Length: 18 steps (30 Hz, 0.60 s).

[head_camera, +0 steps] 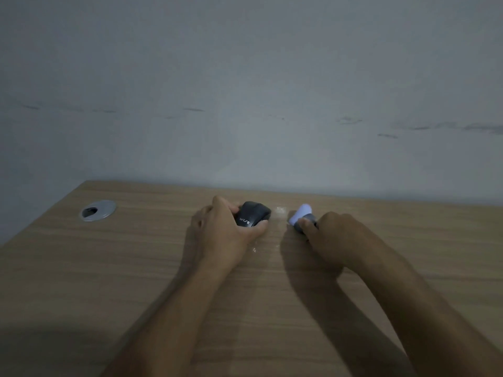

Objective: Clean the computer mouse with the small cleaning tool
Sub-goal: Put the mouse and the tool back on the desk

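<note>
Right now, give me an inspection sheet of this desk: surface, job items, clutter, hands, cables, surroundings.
Surface: wooden desk, pale specks between the hands.
Job's things: dark computer mouse on the desk; small cleaning tool, pale head, dark body, apart from the mouse.
Clutter: nothing seen.
Hands: left hand has its grip around the mouse; right hand holds the tool.
Cables: nothing seen; round metal cable grommet at far left.
Surroundings: plain scuffed wall behind; dim light.

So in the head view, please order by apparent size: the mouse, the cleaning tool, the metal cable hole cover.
1. Mouse and cable hole cover: look alike, and the left hand hides part of the mouse.
2. Cleaning tool: smallest, partly hidden in the right hand.
</note>
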{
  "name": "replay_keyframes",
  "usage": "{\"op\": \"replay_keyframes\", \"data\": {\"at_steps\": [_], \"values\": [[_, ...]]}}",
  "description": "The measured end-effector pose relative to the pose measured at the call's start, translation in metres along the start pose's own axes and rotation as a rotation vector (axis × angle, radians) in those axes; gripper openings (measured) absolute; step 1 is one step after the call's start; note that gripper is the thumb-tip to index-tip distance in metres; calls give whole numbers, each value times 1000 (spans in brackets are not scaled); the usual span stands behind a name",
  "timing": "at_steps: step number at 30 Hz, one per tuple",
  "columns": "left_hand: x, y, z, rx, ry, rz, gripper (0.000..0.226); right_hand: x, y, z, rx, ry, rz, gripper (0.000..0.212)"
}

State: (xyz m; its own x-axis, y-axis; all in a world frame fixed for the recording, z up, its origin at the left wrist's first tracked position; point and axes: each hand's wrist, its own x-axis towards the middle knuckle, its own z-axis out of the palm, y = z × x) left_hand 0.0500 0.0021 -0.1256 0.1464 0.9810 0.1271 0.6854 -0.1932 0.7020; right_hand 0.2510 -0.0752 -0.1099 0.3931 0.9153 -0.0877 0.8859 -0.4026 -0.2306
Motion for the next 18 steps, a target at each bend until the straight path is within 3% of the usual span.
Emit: {"op": "replay_keyframes", "data": {"at_steps": [4, 7, 8, 11, 15, 18], "values": [[-8, 1, 2, 53, 16, 25, 60, -3, -5, 5, -150, -13, -57, 59], [-9, -4, 9, 121, 49, 17, 75, -8, -5, 11, -209, 40, -66, 64], [-9, -5, 12, 148, 55, 8, 82, -8, -5, 13, -231, 63, -79, 56], [-14, -3, 9, 101, 29, 2, 97, -17, -12, 15, -73, 132, -33, 49], [-8, -10, -14, -87, -5, 37, 67, -28, -11, 17, -51, 182, 77, 62], [1, -37, -21, 86, -26, 186, 52, -37, -3, 22, -29, 243, 106, 65]]}}
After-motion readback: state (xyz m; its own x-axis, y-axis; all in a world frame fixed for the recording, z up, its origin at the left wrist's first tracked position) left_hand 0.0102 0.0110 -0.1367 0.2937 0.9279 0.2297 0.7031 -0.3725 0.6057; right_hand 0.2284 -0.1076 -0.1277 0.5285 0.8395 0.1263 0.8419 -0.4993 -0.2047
